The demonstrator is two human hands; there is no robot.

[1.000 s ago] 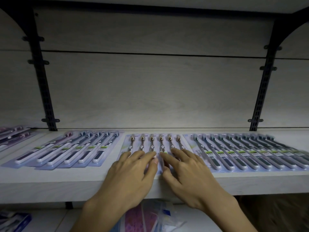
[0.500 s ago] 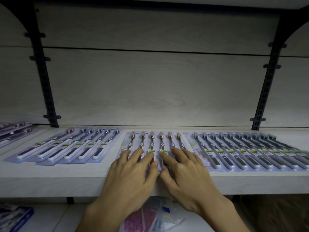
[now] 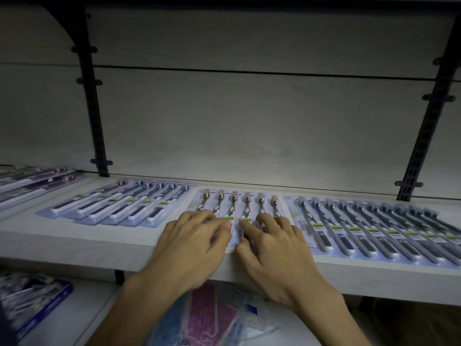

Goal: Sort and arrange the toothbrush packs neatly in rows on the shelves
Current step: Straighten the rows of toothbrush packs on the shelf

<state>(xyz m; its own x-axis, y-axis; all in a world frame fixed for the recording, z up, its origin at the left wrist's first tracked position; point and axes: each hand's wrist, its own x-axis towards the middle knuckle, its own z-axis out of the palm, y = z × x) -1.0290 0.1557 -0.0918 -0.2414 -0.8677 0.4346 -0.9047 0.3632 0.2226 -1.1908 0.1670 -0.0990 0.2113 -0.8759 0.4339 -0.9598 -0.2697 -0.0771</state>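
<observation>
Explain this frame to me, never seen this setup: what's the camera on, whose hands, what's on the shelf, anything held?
No robot here: a person wears one camera on the head, looking forward and down. The left hand and right hand lie with fingers spread on the middle group of toothbrush packs, pressing rather than gripping. These lie on a pale shelf, with another overlapped row of packs to the left and a longer one to the right. Nothing is lifted. More packaged goods show on the shelf below.

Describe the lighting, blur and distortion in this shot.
Head view: dim overall, brightest on the back panel above the middle toothbrush packs, corners falling dark; left hand slightly motion-blurred, right hand sharper; wide-angle bending bows the shelf edge and splays the brackets.
</observation>
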